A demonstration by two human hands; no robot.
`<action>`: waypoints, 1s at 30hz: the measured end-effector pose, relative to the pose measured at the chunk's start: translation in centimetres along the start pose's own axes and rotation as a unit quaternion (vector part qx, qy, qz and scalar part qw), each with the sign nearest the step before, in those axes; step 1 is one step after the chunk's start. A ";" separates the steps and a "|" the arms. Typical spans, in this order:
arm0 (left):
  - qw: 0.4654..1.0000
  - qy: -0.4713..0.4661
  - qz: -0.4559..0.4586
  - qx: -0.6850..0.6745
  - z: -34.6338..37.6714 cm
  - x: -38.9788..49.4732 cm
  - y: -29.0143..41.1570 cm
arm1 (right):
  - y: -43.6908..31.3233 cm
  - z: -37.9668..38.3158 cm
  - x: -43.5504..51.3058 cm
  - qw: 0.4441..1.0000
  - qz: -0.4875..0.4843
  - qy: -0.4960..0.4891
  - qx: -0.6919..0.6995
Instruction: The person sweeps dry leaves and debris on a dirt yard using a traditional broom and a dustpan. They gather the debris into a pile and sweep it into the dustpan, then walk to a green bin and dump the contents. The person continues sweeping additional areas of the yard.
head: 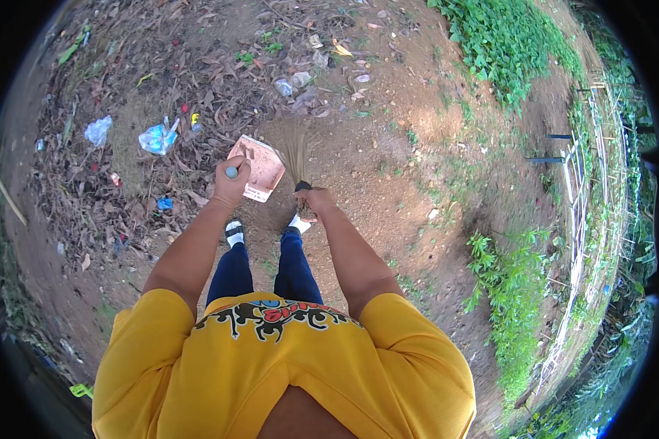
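My left hand [232, 181] is closed around the upright handle of a dustpan, whose round end shows above the fist. The pale pink pan [263, 170] lies beyond and to the right of that fist, bears writing along its near edge and has some dirt on it. In my right hand [314, 202] is the dark grip of a soft broom. Its brown bristles [295, 145] fan out away from me over the soil, just right of the pan. Between the two hands a strip of bare ground shows, with my feet below it.
Dry leaves [197, 104] cover the ground at the left, with a blue-and-white plastic bag [159, 138], a clear plastic bag [98, 131] and a blue scrap [165, 203] among them. Crumpled clear plastic [301, 79] lies ahead. Green plants [505, 49] and a stick fence [574, 219] stand at the right.
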State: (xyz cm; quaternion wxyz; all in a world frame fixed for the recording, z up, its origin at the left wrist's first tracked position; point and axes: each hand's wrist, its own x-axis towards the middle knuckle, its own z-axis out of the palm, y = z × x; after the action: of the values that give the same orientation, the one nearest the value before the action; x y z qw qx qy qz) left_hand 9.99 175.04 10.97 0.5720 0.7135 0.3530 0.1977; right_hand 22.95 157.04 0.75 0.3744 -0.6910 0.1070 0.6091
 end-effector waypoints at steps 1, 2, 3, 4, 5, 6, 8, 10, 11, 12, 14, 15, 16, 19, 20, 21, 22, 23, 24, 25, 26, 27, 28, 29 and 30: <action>1.000 0.014 0.007 0.001 0.4 0.5 0.1 | -0.3 0.0 -0.5 0.999 -0.019 -0.040 0.000; 0.999 0.026 0.021 0.002 0.8 0.9 0.0 | -0.5 -0.3 -1.3 0.996 -0.025 -0.088 0.006; 0.998 0.037 0.040 -0.002 1.0 1.4 0.0 | -0.8 -1.0 -2.2 0.989 -0.037 -0.143 0.018; 0.999 0.043 0.032 -0.003 1.1 1.9 -0.1 | -1.1 -1.7 -3.1 0.987 -0.081 -0.110 -0.080; 0.998 0.047 0.028 -0.008 1.0 2.4 -0.2 | -1.3 -2.7 -4.1 0.978 -0.147 -0.091 -0.114; 0.998 0.053 0.024 -0.014 0.9 2.6 -0.3 | -1.3 -3.7 -5.2 0.967 -0.192 -0.060 -0.155; 0.997 0.061 0.007 -0.040 0.5 3.1 -0.4 | -1.5 -6.1 -6.3 0.960 -0.215 -0.014 -0.181; 0.996 0.073 0.012 -0.047 -0.1 3.9 -0.5 | -1.7 -8.6 -5.9 0.969 -0.182 0.055 -0.156; 0.996 0.079 0.024 -0.043 -0.3 4.2 -0.5 | -1.8 -9.8 -5.4 0.967 -0.179 0.113 -0.144; 0.995 0.086 0.032 -0.037 -0.4 4.6 -0.6 | -2.0 -11.0 -4.4 0.971 -0.168 0.143 -0.097; 0.991 0.108 0.023 -0.073 -0.3 5.0 -0.8 | -2.5 -13.0 -2.0 0.974 -0.127 0.186 -0.001; 0.988 0.120 0.027 -0.091 -0.2 5.3 -1.0 | -3.2 -13.8 -0.8 0.971 -0.074 0.225 0.024; 0.987 0.119 -0.015 -0.111 -0.2 5.8 -1.3 | -4.0 -14.1 0.4 0.966 -0.067 0.246 0.042; 0.982 0.102 -0.070 -0.145 -0.5 7.2 -2.2 | -6.7 -11.7 2.9 0.965 0.051 0.212 0.144; 0.983 0.088 -0.068 -0.143 -0.7 7.5 -2.5 | -7.3 -9.4 3.5 0.975 0.044 0.174 0.134; 0.984 0.083 -0.086 -0.136 -0.7 7.6 -2.7 | -7.7 -6.6 4.0 0.982 0.039 0.146 0.115; 0.982 0.107 -0.055 -0.142 -0.4 7.7 -2.8 | -8.0 -3.6 4.4 0.992 0.038 0.111 0.055; 0.980 0.136 -0.043 -0.139 -0.1 7.7 -2.7 | -8.0 -0.8 4.5 0.998 0.009 0.059 0.019; 0.977 0.162 -0.049 -0.130 0.0 7.9 -2.5 | -8.3 1.6 4.6 0.997 -0.019 0.033 -0.065; 0.975 0.168 -0.038 -0.141 0.1 7.9 -2.2 | -8.7 2.8 4.4 0.987 -0.043 0.003 -0.156; 0.973 0.170 -0.046 -0.150 0.0 7.9 -1.8 | -8.9 3.0 4.2 0.985 -0.081 -0.024 -0.153; 0.971 0.172 -0.033 -0.160 -0.2 8.0 -1.3 | -8.9 2.7 3.7 0.979 -0.111 -0.051 -0.163; 0.973 0.149 -0.066 -0.162 -0.5 8.1 -0.9 | -8.9 1.6 3.1 0.972 -0.141 -0.078 -0.172; 0.975 0.124 -0.079 -0.166 -1.0 8.4 -0.6 | -8.8 -0.2 2.5 0.981 -0.119 -0.102 -0.117; 0.975 0.101 -0.082 -0.179 -1.4 8.7 -0.4 | -8.6 -2.2 1.8 0.984 -0.106 -0.128 -0.067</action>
State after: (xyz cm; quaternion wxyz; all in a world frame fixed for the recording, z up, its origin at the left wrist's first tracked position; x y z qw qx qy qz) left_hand 14.81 182.38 9.88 0.6659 0.5445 0.4256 0.2811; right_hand 30.29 162.14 2.35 0.4005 -0.6383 -0.0565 0.6550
